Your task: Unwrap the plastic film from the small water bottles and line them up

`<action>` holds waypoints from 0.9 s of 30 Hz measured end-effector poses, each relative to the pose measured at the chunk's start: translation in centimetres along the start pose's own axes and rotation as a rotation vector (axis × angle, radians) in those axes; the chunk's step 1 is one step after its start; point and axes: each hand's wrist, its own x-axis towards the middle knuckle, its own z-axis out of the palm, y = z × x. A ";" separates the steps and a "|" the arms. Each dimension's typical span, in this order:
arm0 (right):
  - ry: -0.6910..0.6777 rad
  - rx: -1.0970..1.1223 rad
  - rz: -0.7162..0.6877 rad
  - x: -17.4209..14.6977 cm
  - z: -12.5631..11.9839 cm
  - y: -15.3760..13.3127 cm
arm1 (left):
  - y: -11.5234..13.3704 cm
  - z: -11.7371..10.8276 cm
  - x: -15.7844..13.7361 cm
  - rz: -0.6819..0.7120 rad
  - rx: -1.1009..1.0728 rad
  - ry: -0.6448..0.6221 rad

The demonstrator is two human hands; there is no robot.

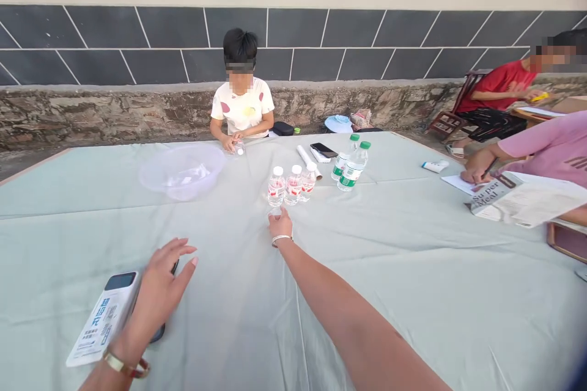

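- Three small bottles [293,188] stood capped and upright in a close row mid-counter [413,293]; that row looked formed, though what was left to do could not be told.
- One right hand [280,226] was just in front of them, fingers bent; I could not tell whether they touched or pinched anything.
- One left hand [167,269] hung at the near left, fingers loosely spread, gripping nothing, beside one white pack [103,324] and partly over one dark thing [158,333].
- Two large bottles [351,172], green-capped, stood to the right of the row.
- One basin [149,174] sat to its left; one roll [302,153] and one black phone [324,150] lay behind.
- One person [243,104] sat opposite, hands at a clear thing [239,148], perhaps a bottle; two other people [541,140] were at the right.
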 end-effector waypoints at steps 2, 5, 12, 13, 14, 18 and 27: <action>-0.062 0.041 -0.011 -4.2 -0.8 0.3 | 0.5 0.6 -4.5 0.000 -0.045 -0.070; -0.158 0.081 -0.065 -11.7 -2.0 1.8 | 1.2 2.5 -10.9 0.002 -0.083 -0.210; -0.322 -0.184 -0.294 -24.4 -6.4 8.5 | -0.4 6.7 -21.5 0.190 0.045 -0.255; -0.330 -0.240 -0.290 -25.1 -6.9 9.1 | -1.1 7.1 -22.3 0.228 0.088 -0.231; -0.338 -0.290 -0.288 -25.5 -7.3 9.6 | -1.7 7.6 -23.0 0.262 0.132 -0.208; -0.357 -0.439 -0.328 -26.1 -7.9 9.7 | -4.0 10.0 -25.2 0.401 0.303 -0.135; -0.346 -0.571 -0.376 -26.4 -7.5 8.7 | -4.0 12.0 -27.6 0.531 0.432 0.073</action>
